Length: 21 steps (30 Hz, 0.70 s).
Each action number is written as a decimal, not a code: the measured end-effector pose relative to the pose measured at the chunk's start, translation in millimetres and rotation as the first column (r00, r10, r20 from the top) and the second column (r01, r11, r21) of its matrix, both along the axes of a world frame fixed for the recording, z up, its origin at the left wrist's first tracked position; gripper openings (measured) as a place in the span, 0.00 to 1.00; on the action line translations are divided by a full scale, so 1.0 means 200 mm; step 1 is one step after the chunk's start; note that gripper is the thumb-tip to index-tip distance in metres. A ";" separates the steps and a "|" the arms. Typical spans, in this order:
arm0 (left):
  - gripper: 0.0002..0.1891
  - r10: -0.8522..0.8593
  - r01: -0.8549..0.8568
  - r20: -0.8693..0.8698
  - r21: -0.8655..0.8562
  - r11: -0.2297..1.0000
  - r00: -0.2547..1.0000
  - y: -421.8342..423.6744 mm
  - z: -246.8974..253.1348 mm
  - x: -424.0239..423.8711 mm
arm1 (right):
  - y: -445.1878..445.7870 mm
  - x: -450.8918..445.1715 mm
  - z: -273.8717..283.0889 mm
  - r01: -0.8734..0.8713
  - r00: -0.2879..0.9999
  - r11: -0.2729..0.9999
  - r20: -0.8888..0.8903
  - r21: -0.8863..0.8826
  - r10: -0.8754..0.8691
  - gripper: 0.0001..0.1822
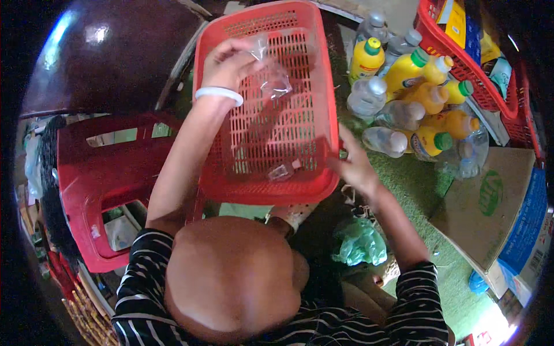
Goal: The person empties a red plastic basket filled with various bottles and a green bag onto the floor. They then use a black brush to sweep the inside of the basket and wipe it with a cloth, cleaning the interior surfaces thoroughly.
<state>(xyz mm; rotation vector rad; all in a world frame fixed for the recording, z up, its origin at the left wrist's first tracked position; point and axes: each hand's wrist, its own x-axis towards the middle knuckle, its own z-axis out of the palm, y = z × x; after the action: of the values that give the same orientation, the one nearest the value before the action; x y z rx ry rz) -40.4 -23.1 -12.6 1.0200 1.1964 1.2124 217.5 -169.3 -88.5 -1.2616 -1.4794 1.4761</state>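
A red plastic basket (331, 129) with slotted sides and base lies before me. My left hand (231, 65), with a white bangle at the wrist, is over its upper part, the fingers closed on a crumpled piece of clear plastic (277, 86). My right hand (355, 166) grips the basket's rim at the lower right. Near the basket's bottom end, inside it, lies a small clear bottle (283, 170) with a pinkish cap. Both hands are somewhat blurred.
Several yellow and clear plastic bottles (407, 73) stand and lie at the right. Beyond them is another red basket (471, 56) with packages. A cardboard box (484, 207) is at the right, a green plastic bag (361, 244) on the green mat, a red plastic stool (82, 173) at the left.
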 end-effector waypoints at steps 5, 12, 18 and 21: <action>0.07 0.081 -0.060 0.142 -0.140 0.988 0.987 0.00 0.03 -0.01 | 0.03 0.03 -0.17 0.018 0.995 0.991 -0.093 -0.134 -0.031 0.41; 0.16 0.017 0.000 0.075 -0.224 0.975 0.997 -0.04 -0.07 -0.13 | 0.03 0.00 -0.16 0.020 0.997 0.987 -0.067 -0.159 -0.031 0.41; 0.15 0.088 -0.049 0.143 -0.257 0.965 0.986 0.00 -0.10 -0.18 | 0.06 -0.01 -0.23 0.002 0.995 0.991 -0.098 -0.130 -0.014 0.41; 0.15 -0.011 -0.014 -0.112 -0.219 0.976 0.994 0.01 -0.16 -0.20 | 0.03 0.04 -0.27 0.026 0.992 0.989 0.130 -0.143 -0.007 0.50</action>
<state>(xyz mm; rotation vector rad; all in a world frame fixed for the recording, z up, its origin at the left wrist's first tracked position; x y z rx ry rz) -80.9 -20.6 -45.0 0.9312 1.3865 1.0085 224.7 -163.5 -143.3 -1.4774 -1.4614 1.5389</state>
